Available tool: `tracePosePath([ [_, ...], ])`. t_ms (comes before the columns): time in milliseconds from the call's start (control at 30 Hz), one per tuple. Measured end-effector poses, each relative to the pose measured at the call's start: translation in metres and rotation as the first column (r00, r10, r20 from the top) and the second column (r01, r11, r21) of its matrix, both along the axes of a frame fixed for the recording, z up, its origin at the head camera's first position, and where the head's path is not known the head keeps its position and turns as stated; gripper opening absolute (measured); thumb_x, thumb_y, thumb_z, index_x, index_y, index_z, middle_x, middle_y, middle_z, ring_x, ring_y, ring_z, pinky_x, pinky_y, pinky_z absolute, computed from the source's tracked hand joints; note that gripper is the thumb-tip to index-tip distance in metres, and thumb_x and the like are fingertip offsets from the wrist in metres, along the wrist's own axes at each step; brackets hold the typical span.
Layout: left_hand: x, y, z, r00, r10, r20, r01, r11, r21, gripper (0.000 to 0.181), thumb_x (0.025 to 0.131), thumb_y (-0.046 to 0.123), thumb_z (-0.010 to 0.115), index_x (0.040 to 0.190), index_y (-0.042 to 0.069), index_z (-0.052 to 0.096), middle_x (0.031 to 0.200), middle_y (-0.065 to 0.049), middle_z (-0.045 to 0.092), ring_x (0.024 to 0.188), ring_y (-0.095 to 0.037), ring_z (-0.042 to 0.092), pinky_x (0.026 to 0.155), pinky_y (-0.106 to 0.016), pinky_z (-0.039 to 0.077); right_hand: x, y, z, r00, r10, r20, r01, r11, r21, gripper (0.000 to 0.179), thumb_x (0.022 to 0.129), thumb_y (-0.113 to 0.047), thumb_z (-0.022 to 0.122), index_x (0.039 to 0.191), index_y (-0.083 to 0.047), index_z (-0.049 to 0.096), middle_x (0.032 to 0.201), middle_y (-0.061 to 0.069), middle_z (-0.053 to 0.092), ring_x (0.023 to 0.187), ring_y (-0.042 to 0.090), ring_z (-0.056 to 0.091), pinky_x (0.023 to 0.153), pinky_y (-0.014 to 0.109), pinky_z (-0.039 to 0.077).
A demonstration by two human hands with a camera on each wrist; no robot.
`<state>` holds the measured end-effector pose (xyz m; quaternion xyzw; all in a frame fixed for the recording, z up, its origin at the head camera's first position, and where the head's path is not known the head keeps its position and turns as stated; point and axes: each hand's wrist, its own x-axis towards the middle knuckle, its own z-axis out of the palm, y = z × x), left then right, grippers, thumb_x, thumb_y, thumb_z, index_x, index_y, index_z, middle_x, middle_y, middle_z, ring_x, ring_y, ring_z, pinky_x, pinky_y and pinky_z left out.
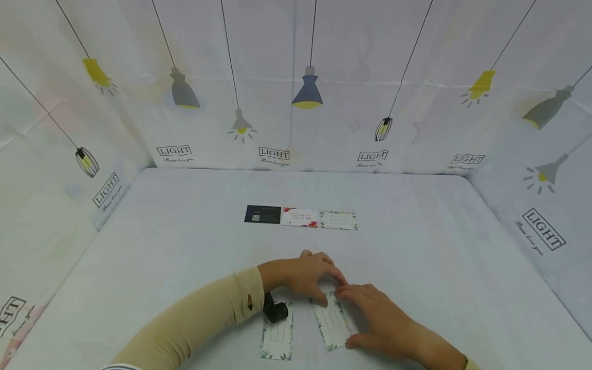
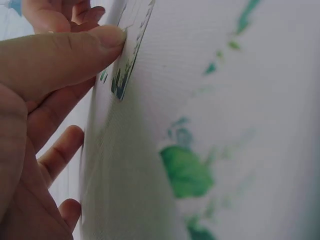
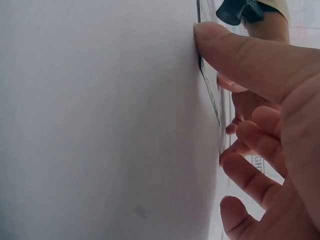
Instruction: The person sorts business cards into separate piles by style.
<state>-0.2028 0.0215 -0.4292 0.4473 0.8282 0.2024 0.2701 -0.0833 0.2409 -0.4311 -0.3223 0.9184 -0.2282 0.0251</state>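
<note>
A small white card with a leafy green border (image 1: pixel 334 324) lies slanted on the table between both hands. My left hand (image 1: pixel 307 275) holds it near its far end, the thumb on the far left corner. My right hand (image 1: pixel 386 324) grips it from the right, thumb at the near right corner and index finger by the far end. In the left wrist view the left thumb (image 2: pixel 107 40) covers part of the card (image 2: pixel 132 45). Beneath the left wrist lies a second leafy card (image 1: pixel 276 336), partly hidden; its printed leaf looks blurred up close in the left wrist view.
Farther back, a black card (image 1: pixel 262 214), a white card with red flowers (image 1: pixel 299 217) and another leafy card (image 1: pixel 339 220) form a row. A black wrist camera (image 1: pixel 276 311) hangs over the second leafy card. Lamp-printed cloth walls (image 1: pixel 342 128) enclose the white table (image 1: pixel 185 231).
</note>
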Motion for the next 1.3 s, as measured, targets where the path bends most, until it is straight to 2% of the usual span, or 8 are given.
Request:
tracePosePath([
  [267, 0.002, -0.005, -0.003, 0.999, 0.001, -0.050, 0.001, 0.999, 0.048, 0.041, 0.085, 0.029, 0.082, 0.123, 0.033, 0.068, 0.117, 0.025, 0.056, 0.122, -0.003, 0.040, 0.098, -0.035, 0.026, -0.006, 0.009, -0.001, 0.998, -0.060, 0.029, 0.060, 0.998, 0.012, 0.065, 0.078, -0.028, 0.086, 0.133, -0.014, 0.055, 0.136, -0.005, 0.055, 0.122, 0.019, 0.049, 0.100, 0.047, 0.041],
  [433, 0.003, -0.010, -0.006, 0.996, 0.069, -0.052, -0.066, 0.997, 0.049, 0.029, 0.085, 0.029, 0.081, 0.111, 0.034, 0.070, 0.108, 0.025, 0.056, 0.120, -0.005, 0.041, 0.101, -0.039, 0.025, -0.010, 0.014, -0.002, 0.990, -0.125, 0.063, 0.124, 0.992, 0.023, 0.058, 0.080, -0.027, 0.084, 0.130, -0.015, 0.057, 0.131, -0.006, 0.057, 0.118, 0.018, 0.051, 0.099, 0.047, 0.043],
  [600, 0.003, -0.013, -0.008, 0.992, 0.110, -0.054, -0.107, 0.993, 0.058, 0.023, 0.085, 0.030, 0.081, 0.104, 0.035, 0.069, 0.104, 0.024, 0.055, 0.117, -0.006, 0.042, 0.101, -0.041, 0.024, -0.009, 0.012, -0.003, 0.984, -0.159, 0.079, 0.158, 0.987, 0.008, 0.057, 0.080, -0.047, 0.082, 0.124, -0.018, 0.060, 0.123, -0.009, 0.059, 0.112, 0.015, 0.053, 0.094, 0.046, 0.044],
  [733, 0.004, -0.015, -0.007, 0.992, 0.110, -0.065, -0.106, 0.992, 0.069, 0.022, 0.085, 0.030, 0.081, 0.102, 0.035, 0.069, 0.103, 0.024, 0.055, 0.116, -0.005, 0.043, 0.101, -0.041, 0.024, -0.008, 0.005, -0.004, 0.986, -0.164, 0.016, 0.164, 0.986, 0.030, 0.076, 0.071, -0.072, 0.075, 0.120, -0.017, 0.061, 0.119, -0.010, 0.061, 0.108, 0.015, 0.053, 0.089, 0.045, 0.044],
  [833, 0.004, -0.016, -0.006, 0.991, 0.108, -0.074, -0.103, 0.992, 0.070, 0.021, 0.085, 0.030, 0.081, 0.102, 0.034, 0.069, 0.103, 0.023, 0.054, 0.115, -0.005, 0.043, 0.100, -0.041, 0.024, -0.007, -0.001, -0.006, 0.985, -0.169, -0.039, 0.172, 0.982, 0.073, 0.083, 0.068, -0.079, 0.071, 0.119, -0.016, 0.061, 0.117, -0.009, 0.061, 0.106, 0.015, 0.053, 0.086, 0.044, 0.043],
  [933, 0.004, -0.016, -0.006, 0.990, 0.117, -0.077, -0.112, 0.991, 0.069, 0.020, 0.085, 0.031, 0.081, 0.101, 0.034, 0.069, 0.103, 0.023, 0.054, 0.115, -0.006, 0.043, 0.100, -0.041, 0.024, -0.006, -0.005, -0.006, 0.981, -0.188, -0.052, 0.192, 0.977, 0.096, 0.078, 0.069, -0.074, 0.075, 0.119, -0.016, 0.060, 0.116, -0.009, 0.060, 0.106, 0.017, 0.053, 0.085, 0.045, 0.043],
  [1067, 0.004, -0.018, -0.006, 0.990, 0.125, -0.069, -0.121, 0.991, 0.056, 0.023, 0.085, 0.034, 0.081, 0.103, 0.036, 0.068, 0.106, 0.022, 0.054, 0.115, -0.007, 0.042, 0.098, -0.040, 0.025, -0.004, -0.008, -0.005, 0.977, -0.209, -0.048, 0.213, 0.971, 0.112, 0.068, 0.071, -0.057, 0.083, 0.119, -0.015, 0.060, 0.116, -0.008, 0.059, 0.107, 0.019, 0.054, 0.086, 0.047, 0.044],
  [1300, 0.007, -0.026, 0.003, 0.993, 0.052, -0.106, -0.053, 0.999, -0.003, 0.047, 0.078, 0.039, 0.087, 0.119, 0.035, 0.065, 0.120, 0.021, 0.056, 0.122, -0.006, 0.041, 0.097, -0.039, 0.027, -0.004, -0.009, -0.002, 0.977, -0.209, -0.042, 0.213, 0.971, 0.107, 0.059, 0.073, -0.041, 0.085, 0.119, -0.013, 0.060, 0.116, -0.005, 0.060, 0.107, 0.021, 0.055, 0.088, 0.049, 0.044],
])
